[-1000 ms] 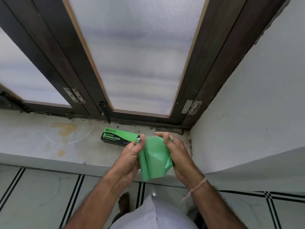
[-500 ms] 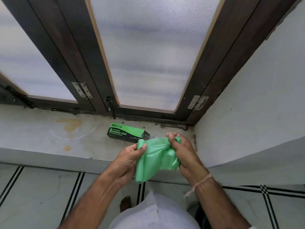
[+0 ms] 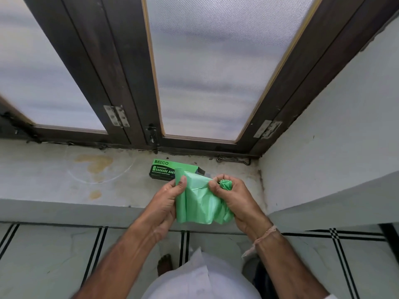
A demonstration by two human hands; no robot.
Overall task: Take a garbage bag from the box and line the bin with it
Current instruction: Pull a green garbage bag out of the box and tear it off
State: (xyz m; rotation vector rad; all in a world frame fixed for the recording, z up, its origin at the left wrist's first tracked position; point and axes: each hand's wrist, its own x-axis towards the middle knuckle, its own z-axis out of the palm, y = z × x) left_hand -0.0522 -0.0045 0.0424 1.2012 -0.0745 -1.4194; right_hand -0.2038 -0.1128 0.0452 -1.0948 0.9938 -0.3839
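Two hands share one green garbage bag (image 3: 200, 203) just in front of the window ledge (image 3: 54, 186), above the tiled floor (image 3: 43, 255). Our left grip (image 3: 166, 203) pinches the rolled part of the plastic, thumb pressed on its front and fingers curled behind. We judge that this anchors the roll so the loose sheet can be drawn off it. Our right grip (image 3: 239, 201) is closed round a bunched end of the sheet, a green tuft poking out between thumb and forefinger; bunching gives a firm hold on thin, slippery film. Between the two, the plastic hangs slack and creased, not taut. The box (image 3: 164, 169), green and black and marked as garbage bags, lies flat on the ledge just behind the left thumb, near the window frame (image 3: 121, 72), set down, we think, so both hands are free. We judge the step to be separating or opening out one bag. No bin shows, so lining is not yet begun. Thin film may tear if pulled unevenly.
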